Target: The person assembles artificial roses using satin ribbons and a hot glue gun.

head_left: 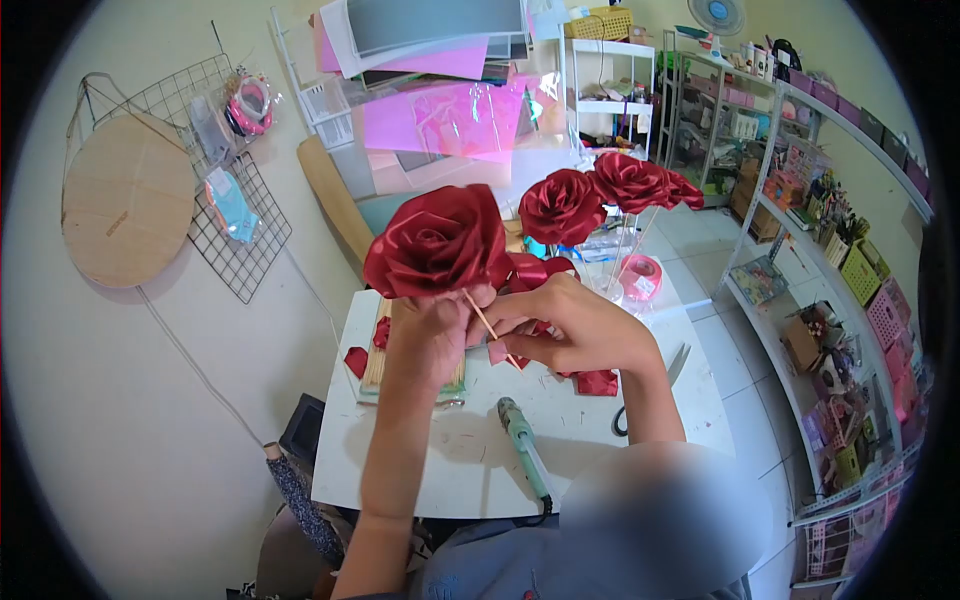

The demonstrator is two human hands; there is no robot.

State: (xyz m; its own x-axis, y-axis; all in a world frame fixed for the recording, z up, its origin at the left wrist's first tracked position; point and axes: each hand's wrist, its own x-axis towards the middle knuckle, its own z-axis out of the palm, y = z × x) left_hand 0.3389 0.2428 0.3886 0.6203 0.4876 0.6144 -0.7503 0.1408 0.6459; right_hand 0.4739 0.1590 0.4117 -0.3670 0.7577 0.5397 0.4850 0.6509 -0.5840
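- The left hand (432,338) is in a closed grip just under the head of the rose (437,242), a red ribbon bloom held up above the tabletop (420,475) and tilted toward the left. The right hand (585,325) is pinched shut lower down on the thin wooden stick (484,321) that slants out from under the bloom.
- Both grips crowd the same short length of stick. I think a hard squeeze or a twist between the hands could snap it or loosen the bloom from it.
- The left fingers press against the lowest petals, which could crease or peel if the hand tightens.
- A scrap of red ribbon (597,382) lies just beyond the right wrist, and another red piece (356,361) lies by the bundle of sticks (375,362). A sweep of the forearm could push either off the edge.
- The green glue gun (522,440) lies between the forearms with its tip toward the hands. If it is hot, a lowered wrist could touch it, and its cord hangs over the near edge where it could be dragged.
- The finished roses (600,195) stand upright behind the hands, close enough that a lifted stick might knock them.
- The pink ribbon roll (640,277) sits near the far edge and could roll.
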